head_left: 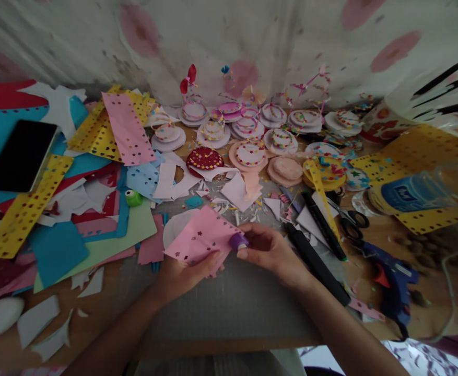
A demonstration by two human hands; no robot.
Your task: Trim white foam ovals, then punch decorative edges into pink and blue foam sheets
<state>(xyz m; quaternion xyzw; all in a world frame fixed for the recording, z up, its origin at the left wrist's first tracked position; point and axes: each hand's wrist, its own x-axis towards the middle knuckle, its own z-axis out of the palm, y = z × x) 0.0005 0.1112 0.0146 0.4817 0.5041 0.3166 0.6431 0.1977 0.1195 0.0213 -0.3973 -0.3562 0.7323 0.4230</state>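
My left hand grips a pink foam sheet dotted with small punched star holes, thumb on top of its near edge. My right hand is closed on a small purple hole punch that sits on the sheet's right edge. Both hands hover over a grey mat at the table's near middle.
Several decorated paper cake models stand at the back. Coloured punched sheets and a black phone lie left, with a green punch. Black markers, scissors, a blue glue gun and a plastic bottle lie right.
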